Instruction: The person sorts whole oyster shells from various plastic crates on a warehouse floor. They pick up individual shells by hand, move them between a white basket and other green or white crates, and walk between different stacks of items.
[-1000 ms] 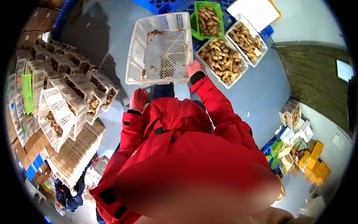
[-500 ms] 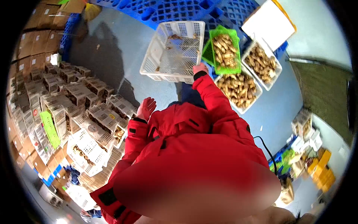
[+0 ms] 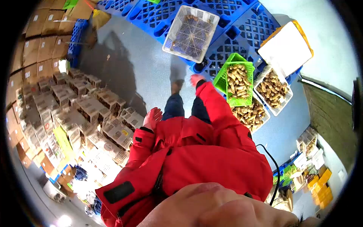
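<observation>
My left hand (image 3: 152,118) hangs beside the red jacket with its fingers stretched out and nothing in it. In front of my body, my right hand (image 3: 196,79) is free, its fingers loosely apart. Ahead of it a white plastic crate (image 3: 169,43) with a mesh bottom rests on the blue pallet (image 3: 151,16), a few small brown pieces inside. Right of that hand stands a green basket (image 3: 239,102) of ginger roots (image 3: 238,81), partly over a white crate (image 3: 267,118) full of ginger. Another green basket (image 3: 220,80) shows behind it.
Farther right, a second white crate (image 3: 279,109) of ginger stands by a white foam box (image 3: 285,49). Stacked white crates (image 3: 87,108) and cardboard boxes (image 3: 43,49) fill the left side. A black cable (image 3: 275,162) hangs near my right side.
The white crate has moved forward from the floor edge onto the blue pallet. My right hand has let go of its rim. My left hand still hangs open.
</observation>
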`<state>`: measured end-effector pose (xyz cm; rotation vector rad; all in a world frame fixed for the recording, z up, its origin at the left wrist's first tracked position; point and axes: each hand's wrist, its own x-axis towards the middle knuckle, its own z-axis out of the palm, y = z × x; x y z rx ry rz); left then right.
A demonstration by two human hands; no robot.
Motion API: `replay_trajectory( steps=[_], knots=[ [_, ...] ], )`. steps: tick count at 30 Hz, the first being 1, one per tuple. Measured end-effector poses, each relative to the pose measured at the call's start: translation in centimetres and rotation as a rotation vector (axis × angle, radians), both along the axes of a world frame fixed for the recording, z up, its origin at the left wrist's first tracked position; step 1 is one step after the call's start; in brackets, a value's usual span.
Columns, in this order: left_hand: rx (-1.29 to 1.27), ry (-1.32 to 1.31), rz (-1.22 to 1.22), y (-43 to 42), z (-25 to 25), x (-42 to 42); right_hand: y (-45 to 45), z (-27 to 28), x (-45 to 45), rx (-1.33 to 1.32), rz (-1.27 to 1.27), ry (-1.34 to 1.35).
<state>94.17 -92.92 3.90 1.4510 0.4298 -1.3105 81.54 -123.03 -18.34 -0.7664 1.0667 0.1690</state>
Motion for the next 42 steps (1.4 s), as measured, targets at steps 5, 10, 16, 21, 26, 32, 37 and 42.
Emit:
replay_trajectory(
  steps=[5, 10, 16, 21, 26, 32, 37, 42],
  knots=[
    [-0.082, 0.001, -0.211, -10.0, 1.4, 3.7, 7.1, -1.0, -1.8, -0.306, 0.219, -0.546],
    [-0.118, 0.088, -0.541, -20.0, -0.1, 5.1, 5.7, 4.0, -7.9, 0.356, -0.749, -0.322],
    [-0.159, 0.179, -0.91, -26.8, 0.5, 0.2, 8.5, 7.2, -14.1, 0.0, -1.081, -0.062],
    [-0.145, 0.351, -1.309, -26.0, 3.3, -9.4, 13.1, 19.5, -15.0, 0.058, -1.645, -0.503],
    [-0.144, 0.826, -1.361, -19.4, 5.0, -21.9, 17.4, 24.4, -16.2, -0.352, -1.941, -1.289],
    [-0.122, 0.625, -1.589, -7.7, 4.8, -28.7, 29.5, 28.8, -24.7, -0.518, -2.06, -1.349],
    [-0.249, 0.465, -1.937, -0.2, 6.7, -34.8, 38.7, 25.9, -28.8, -0.399, -2.041, -1.469],
    [-0.034, 0.378, -2.047, 3.8, 5.3, -38.1, 44.6, 20.2, -32.3, -0.411, -2.018, -1.156]
  ],
)
